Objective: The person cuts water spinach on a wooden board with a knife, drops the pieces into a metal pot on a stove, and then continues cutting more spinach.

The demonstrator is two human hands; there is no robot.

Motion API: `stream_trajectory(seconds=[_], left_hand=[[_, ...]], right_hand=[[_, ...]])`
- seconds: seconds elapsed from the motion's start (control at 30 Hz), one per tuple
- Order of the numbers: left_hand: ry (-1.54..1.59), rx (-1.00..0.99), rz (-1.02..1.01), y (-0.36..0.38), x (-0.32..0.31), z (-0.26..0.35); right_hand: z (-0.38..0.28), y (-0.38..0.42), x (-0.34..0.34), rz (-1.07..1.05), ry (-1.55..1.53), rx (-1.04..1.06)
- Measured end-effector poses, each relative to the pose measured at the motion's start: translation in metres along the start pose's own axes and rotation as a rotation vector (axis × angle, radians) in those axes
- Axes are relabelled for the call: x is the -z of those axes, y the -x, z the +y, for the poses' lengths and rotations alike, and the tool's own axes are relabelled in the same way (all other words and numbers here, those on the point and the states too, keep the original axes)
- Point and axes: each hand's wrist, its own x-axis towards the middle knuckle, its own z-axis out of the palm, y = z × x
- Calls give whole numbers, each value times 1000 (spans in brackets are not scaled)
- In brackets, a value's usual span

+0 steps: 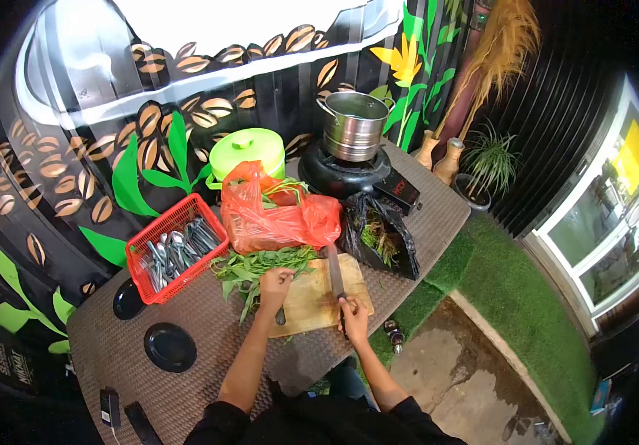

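Observation:
My right hand (353, 317) is closed around the handle of a kitchen knife (335, 271), whose long blade points away from me over the right part of a wooden cutting board (315, 297). My left hand (275, 286) has its fingers curled together at the board's left side, next to a heap of leafy greens (264, 264). Whatever its fingertips may pinch is too small to make out. Close to my left wrist, a dark handle (281, 317) lies at the board's edge. Behind the greens sits a red plastic bag (267, 222) with stems showing inside.
A black bag (401, 248) of green scraps stands right of the board. Behind it is a steel pot (353, 130) on a black stove (345, 174). A lime-green lidded pot (247, 154), a red cutlery basket (178, 248) and black plates (170, 347) occupy the table's left and back.

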Motion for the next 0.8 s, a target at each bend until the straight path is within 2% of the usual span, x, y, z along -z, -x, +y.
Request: stream_trajectory(seconds=[0.03,0.07,0.13,0.27,0.33,0.37,0.47,0.6,0.67,0.8], left_hand=[[-143,-73,46,-3,-3,-3],[-141,-79,42,-8,-5,-5],[-244,-295,124,-19,-12,-8],[-336,-358,179,-38,-23,-22],[-391,-200,107,-41,-27,-25],[-387,-209,107,-41,-30,-28],[-381,-124,234,-37,-36,-27],[-285,-93,210,-36,-42,-36],[-476,-151,212,-27,-44,-29],[-551,-123,209,-28,-42,-20]], right_hand=[[8,7,2,6,1,0],[16,9,4,3,30,4],[20,13,5,24,62,-19],[37,9,17,0,193,-28],[49,9,23,-25,205,-11],[54,9,26,-52,212,-6],[48,14,22,-18,271,53],[45,17,21,-10,311,91],[44,22,20,-7,336,98],[41,22,20,14,348,151]])
